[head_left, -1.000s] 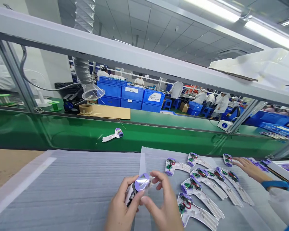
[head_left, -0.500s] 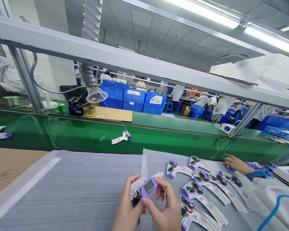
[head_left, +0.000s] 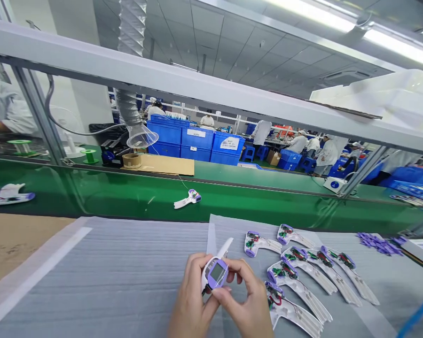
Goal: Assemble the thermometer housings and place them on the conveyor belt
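Note:
My left hand [head_left: 193,291] is closed around a white thermometer housing [head_left: 205,274], its pale handle [head_left: 226,245] sticking up and away from me. With thumb and fingers my right hand [head_left: 246,295] grips the purple display frame [head_left: 217,273], whose grey screen faces me. The frame sits against the end of the housing; whether it is fully seated I cannot tell. My fingers hide most of the inside. Right of my hands lie several open thermometer halves [head_left: 299,295] with green boards, red wires and purple ends.
Beyond the padded mat [head_left: 127,267] runs a green conveyor belt [head_left: 127,197] carrying one thermometer half [head_left: 188,199] and another at left [head_left: 10,195]. Purple parts [head_left: 379,244] are piled at right beside a white tray [head_left: 421,253]. A blue cord [head_left: 421,305] crosses the lower right corner.
The housing has turned so its handle points further up, with the purple frame against it. A co-worker's hand and sleeve have left the right side. Halves on the belt have shifted right.

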Demonstrator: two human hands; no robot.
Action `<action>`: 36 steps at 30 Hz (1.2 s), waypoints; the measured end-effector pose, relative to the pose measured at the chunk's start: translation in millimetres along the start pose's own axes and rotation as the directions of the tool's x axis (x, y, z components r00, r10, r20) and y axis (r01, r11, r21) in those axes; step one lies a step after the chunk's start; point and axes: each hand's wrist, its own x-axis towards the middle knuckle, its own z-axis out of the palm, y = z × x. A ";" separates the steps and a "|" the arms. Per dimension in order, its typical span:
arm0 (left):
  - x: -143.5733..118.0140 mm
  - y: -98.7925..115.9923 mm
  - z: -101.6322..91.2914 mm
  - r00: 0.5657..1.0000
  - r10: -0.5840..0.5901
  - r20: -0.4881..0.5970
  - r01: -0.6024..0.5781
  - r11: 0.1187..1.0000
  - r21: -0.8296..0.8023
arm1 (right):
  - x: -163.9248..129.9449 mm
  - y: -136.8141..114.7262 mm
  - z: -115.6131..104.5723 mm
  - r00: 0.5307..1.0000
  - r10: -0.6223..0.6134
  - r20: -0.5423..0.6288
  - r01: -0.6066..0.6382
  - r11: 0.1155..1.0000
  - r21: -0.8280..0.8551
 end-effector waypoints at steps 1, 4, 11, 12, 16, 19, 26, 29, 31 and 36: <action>-0.4 -0.5 0.0 1.000 0.004 0.005 -0.004 1.000 0.010 | -0.6 0.5 -0.3 1.000 0.005 0.002 -0.005 1.000 0.009; -1.1 -1.7 0.2 1.000 0.012 0.018 -0.013 0.999 0.040 | -1.7 1.0 -1.1 1.000 0.018 0.009 -0.019 0.999 0.046; -1.7 -7.6 3.3 0.996 0.073 0.061 -0.080 0.988 0.132 | -1.8 1.8 -2.5 0.999 0.038 -0.003 -0.038 0.997 0.061; -2.5 -9.8 3.5 0.994 0.088 0.065 -0.097 0.984 0.148 | -2.4 2.6 -1.7 0.999 0.035 -0.005 -0.035 0.998 0.060; -5.0 -21.0 2.0 0.980 0.187 0.063 -0.197 0.948 0.248 | -7.5 5.6 6.1 0.999 0.025 -0.026 -0.024 0.999 0.048; -4.5 -25.5 -1.2 0.961 0.271 0.062 -0.277 0.911 0.305 | -10.0 5.0 9.0 0.997 -0.025 -0.070 0.024 1.000 -0.013; 4.8 -4.3 -3.2 0.949 0.299 0.098 -0.311 0.941 0.132 | 5.6 11.7 -36.7 0.982 -0.176 0.068 0.186 0.965 -0.183; 18.0 -5.2 6.3 0.976 0.020 0.217 -0.032 0.998 0.052 | 13.5 26.8 -62.7 0.960 -0.202 0.192 0.253 0.921 -0.295; 30.4 -16.4 16.1 0.937 -0.131 0.323 0.086 0.985 0.150 | 16.9 39.8 -75.1 0.958 -0.132 0.256 0.224 0.900 -0.373; 83.8 -54.2 37.7 0.934 -0.093 0.346 -0.058 0.913 0.403 | 22.6 73.7 -87.5 0.954 0.046 0.295 0.082 0.910 -0.406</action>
